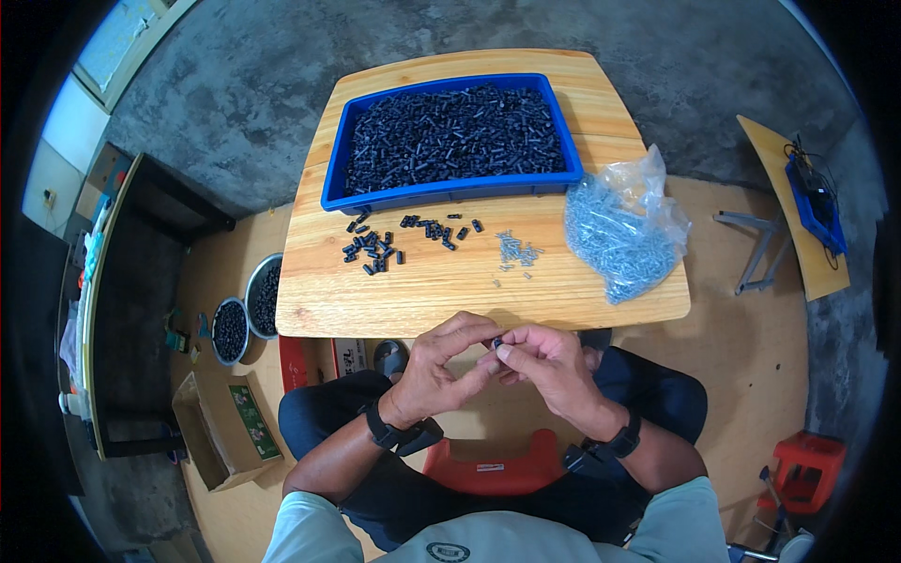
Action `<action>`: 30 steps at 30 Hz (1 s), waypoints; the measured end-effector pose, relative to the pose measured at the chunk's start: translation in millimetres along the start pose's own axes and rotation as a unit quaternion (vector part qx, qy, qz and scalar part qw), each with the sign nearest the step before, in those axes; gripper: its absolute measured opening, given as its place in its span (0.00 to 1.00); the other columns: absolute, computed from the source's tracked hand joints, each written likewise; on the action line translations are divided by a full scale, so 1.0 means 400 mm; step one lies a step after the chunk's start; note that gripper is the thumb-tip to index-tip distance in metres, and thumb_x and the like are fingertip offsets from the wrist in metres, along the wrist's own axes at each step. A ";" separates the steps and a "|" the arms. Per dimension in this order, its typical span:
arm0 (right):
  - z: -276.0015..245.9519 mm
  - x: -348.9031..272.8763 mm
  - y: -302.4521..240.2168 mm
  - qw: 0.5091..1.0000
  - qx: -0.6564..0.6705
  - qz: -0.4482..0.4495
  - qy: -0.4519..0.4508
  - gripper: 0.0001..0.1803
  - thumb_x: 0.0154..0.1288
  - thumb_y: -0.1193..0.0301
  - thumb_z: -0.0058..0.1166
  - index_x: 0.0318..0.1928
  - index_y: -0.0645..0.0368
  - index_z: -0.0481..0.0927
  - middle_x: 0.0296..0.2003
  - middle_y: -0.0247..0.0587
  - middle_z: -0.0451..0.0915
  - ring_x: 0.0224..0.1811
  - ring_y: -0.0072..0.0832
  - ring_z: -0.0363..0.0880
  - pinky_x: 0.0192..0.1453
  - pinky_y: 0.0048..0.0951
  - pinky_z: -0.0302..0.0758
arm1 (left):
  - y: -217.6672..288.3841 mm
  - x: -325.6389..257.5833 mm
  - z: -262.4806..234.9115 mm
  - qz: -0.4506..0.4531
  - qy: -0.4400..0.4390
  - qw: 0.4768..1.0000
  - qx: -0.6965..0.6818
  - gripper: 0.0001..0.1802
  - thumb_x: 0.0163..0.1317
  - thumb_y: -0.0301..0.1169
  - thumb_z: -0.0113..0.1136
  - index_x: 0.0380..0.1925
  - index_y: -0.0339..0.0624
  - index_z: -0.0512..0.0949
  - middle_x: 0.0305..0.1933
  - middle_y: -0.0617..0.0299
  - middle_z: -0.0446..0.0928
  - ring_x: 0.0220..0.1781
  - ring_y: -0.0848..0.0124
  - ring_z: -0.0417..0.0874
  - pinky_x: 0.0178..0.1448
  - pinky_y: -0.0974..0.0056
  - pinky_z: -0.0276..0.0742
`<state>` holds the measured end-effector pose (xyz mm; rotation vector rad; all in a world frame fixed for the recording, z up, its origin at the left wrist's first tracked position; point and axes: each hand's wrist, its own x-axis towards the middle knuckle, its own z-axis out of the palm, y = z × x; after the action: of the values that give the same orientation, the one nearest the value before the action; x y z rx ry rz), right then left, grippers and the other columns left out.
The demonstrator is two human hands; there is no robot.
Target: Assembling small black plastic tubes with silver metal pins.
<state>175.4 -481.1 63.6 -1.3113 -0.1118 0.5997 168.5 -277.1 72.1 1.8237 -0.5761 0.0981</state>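
My left hand [445,363] and my right hand [552,368] meet just in front of the table's near edge. Between their fingertips is a small black plastic piece [497,343], mostly covered by the fingers. Both hands are closed in a pinch around it. Beyond them on the wooden table [422,305] lie several loose black tubular pieces [371,251] and a small heap of silver screws [514,250]. A clear bag [621,235] full of similar screws rests at the table's right side. A blue tray [450,194] heaped with black pieces [450,136] stands at the back.
On the floor to the left, two metal bowls [246,347] hold black parts, near an open cardboard box [211,460]. A red stool [805,474] stands at lower right. A small wooden table [779,178] with a blue tray [815,202] is at far right.
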 end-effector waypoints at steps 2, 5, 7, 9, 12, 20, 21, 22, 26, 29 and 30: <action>-0.003 -0.001 0.001 0.999 0.035 -0.002 -0.009 0.10 0.77 0.74 0.53 0.50 0.69 0.79 0.43 0.50 0.86 0.46 0.30 0.88 0.47 0.25 0.85 | 0.014 0.008 0.002 0.024 -0.009 0.999 0.045 0.23 0.55 0.23 0.72 0.52 0.32 0.81 0.47 0.48 0.83 0.48 0.60 0.86 0.53 0.62 0.81; -0.004 0.000 0.004 0.998 0.054 -0.006 -0.021 0.09 0.76 0.75 0.52 0.50 0.69 0.78 0.44 0.51 0.86 0.47 0.31 0.88 0.48 0.25 0.85 | 0.013 0.006 0.017 0.029 0.006 0.997 0.069 0.24 0.53 0.23 0.74 0.52 0.34 0.81 0.46 0.49 0.83 0.46 0.59 0.86 0.50 0.61 0.82; -0.005 -0.001 0.011 0.998 0.062 -0.004 -0.019 0.10 0.76 0.74 0.53 0.50 0.69 0.79 0.44 0.49 0.87 0.46 0.28 0.88 0.47 0.24 0.84 | 0.010 0.002 0.023 0.029 0.011 0.996 0.084 0.24 0.53 0.23 0.75 0.51 0.34 0.81 0.45 0.50 0.83 0.44 0.60 0.87 0.49 0.61 0.83; -0.006 0.000 0.015 0.997 0.070 -0.001 -0.017 0.11 0.76 0.72 0.54 0.50 0.68 0.80 0.44 0.47 0.88 0.44 0.25 0.87 0.46 0.23 0.83 | 0.007 0.001 0.027 0.028 0.017 0.995 0.098 0.24 0.53 0.23 0.75 0.51 0.34 0.81 0.44 0.50 0.83 0.43 0.60 0.87 0.47 0.61 0.83; -0.008 0.002 0.017 0.997 0.074 0.022 -0.012 0.11 0.75 0.71 0.56 0.50 0.68 0.80 0.44 0.46 0.88 0.44 0.25 0.87 0.46 0.23 0.82 | 0.002 -0.001 0.028 0.032 0.025 0.994 0.104 0.22 0.54 0.22 0.74 0.50 0.33 0.81 0.42 0.51 0.83 0.40 0.62 0.87 0.44 0.62 0.83; -0.005 -0.001 0.008 0.994 0.095 0.061 -0.011 0.12 0.73 0.70 0.59 0.49 0.66 0.83 0.45 0.43 0.86 0.45 0.26 0.86 0.44 0.26 0.85 | -0.009 -0.009 0.024 0.019 0.011 0.996 0.086 0.19 0.55 0.22 0.74 0.48 0.33 0.82 0.40 0.52 0.83 0.37 0.64 0.86 0.41 0.64 0.83; -0.006 -0.003 0.006 0.994 0.095 0.061 -0.010 0.12 0.73 0.70 0.59 0.49 0.66 0.83 0.45 0.43 0.86 0.45 0.26 0.86 0.44 0.26 0.85 | -0.009 -0.008 0.023 0.019 0.011 0.996 0.086 0.19 0.55 0.22 0.74 0.48 0.33 0.82 0.40 0.52 0.83 0.37 0.64 0.86 0.41 0.64 0.83; -0.007 -0.004 0.003 0.994 0.092 0.062 -0.012 0.12 0.73 0.70 0.59 0.49 0.66 0.83 0.45 0.43 0.86 0.45 0.26 0.86 0.44 0.26 0.85 | -0.008 -0.007 0.023 0.021 0.007 0.996 0.084 0.19 0.55 0.22 0.74 0.48 0.33 0.82 0.40 0.52 0.83 0.37 0.64 0.86 0.41 0.64 0.83; -0.012 -0.003 0.009 0.994 0.086 0.071 -0.013 0.12 0.73 0.70 0.59 0.49 0.66 0.83 0.45 0.42 0.86 0.46 0.26 0.86 0.44 0.27 0.85 | -0.002 0.001 0.021 0.033 0.000 0.995 0.089 0.20 0.55 0.23 0.74 0.49 0.34 0.82 0.40 0.53 0.83 0.37 0.64 0.86 0.41 0.64 0.83; -0.012 -0.004 0.007 0.993 0.089 0.071 -0.013 0.12 0.73 0.69 0.60 0.50 0.66 0.83 0.45 0.42 0.86 0.46 0.26 0.86 0.45 0.27 0.85 | -0.002 0.000 0.020 0.033 -0.003 0.995 0.094 0.20 0.55 0.23 0.74 0.49 0.34 0.82 0.40 0.53 0.83 0.37 0.64 0.86 0.41 0.63 0.83; -0.011 -0.004 0.006 0.993 0.089 0.071 -0.012 0.12 0.73 0.69 0.60 0.50 0.66 0.83 0.45 0.42 0.86 0.46 0.26 0.86 0.45 0.27 0.85 | -0.002 0.000 0.019 0.034 -0.003 0.995 0.094 0.20 0.55 0.23 0.74 0.49 0.34 0.82 0.40 0.53 0.83 0.37 0.64 0.86 0.41 0.63 0.83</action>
<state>174.9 -485.5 60.8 -1.1455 0.0157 0.7308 167.2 -283.9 68.6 1.9865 -0.6503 0.1985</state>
